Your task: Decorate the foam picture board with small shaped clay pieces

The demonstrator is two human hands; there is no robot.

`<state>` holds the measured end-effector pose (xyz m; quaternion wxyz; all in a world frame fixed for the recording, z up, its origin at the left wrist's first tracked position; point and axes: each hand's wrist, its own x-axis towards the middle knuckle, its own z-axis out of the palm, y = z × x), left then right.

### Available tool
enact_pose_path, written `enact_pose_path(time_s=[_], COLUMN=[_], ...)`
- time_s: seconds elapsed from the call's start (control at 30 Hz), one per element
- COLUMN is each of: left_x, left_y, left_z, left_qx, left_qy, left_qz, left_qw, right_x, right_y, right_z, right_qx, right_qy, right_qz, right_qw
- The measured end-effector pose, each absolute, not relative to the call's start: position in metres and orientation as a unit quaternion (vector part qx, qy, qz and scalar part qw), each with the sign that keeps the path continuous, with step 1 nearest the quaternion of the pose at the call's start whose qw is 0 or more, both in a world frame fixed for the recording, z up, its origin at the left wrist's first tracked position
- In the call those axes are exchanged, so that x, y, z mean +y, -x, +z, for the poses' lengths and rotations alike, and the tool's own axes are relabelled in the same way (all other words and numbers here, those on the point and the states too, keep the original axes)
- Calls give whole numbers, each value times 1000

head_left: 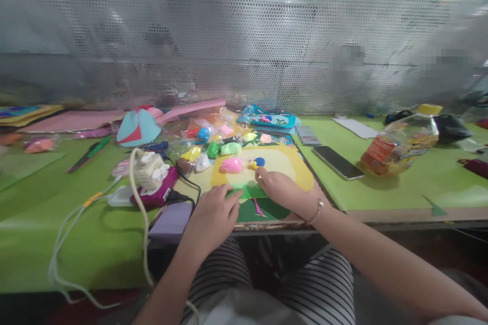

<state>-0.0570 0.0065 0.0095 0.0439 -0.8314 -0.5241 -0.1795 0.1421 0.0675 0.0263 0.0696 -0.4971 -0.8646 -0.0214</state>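
My left hand (pixel 211 216) rests on the near edge of a craft board (pixel 290 162), its fingers stretched toward a green paper strip (pixel 247 192). My right hand (pixel 280 188) lies on the same strip, fingers curled and pressed down near the yellow oval of the board. Just beyond my right fingers sit a pink clay lump (pixel 231 164) and a small blue and yellow clay piece (pixel 257 162). Whether either hand pinches the strip is unclear.
Bags of coloured clay (pixel 213 142) lie behind the board. A white and magenta device (pixel 152 177) with cables stands left. A phone (pixel 337 162) and a plastic bottle (pixel 400 144) lie right. A perforated metal screen (pixel 244 45) closes the back of the green table (pixel 57 233).
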Motion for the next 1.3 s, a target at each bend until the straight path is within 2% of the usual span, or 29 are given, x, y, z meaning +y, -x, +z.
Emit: enact_pose_path(time_s=[0.3,0.63,1.3], left_x=[5,5,4], left_y=[57,58,57], left_z=[10,6,9], left_qx=[-524,-515,-519], left_qy=[830,832,833], left_qz=[-184,-193,-180], left_qw=[49,76,67], right_x=[64,16,3], right_y=[-148,-154,-157], right_z=[30,42,14], right_qx=[-859,-867,-825], right_qy=[506,466,532], right_qz=[-74,-148,-131], right_qw=[41,98,137])
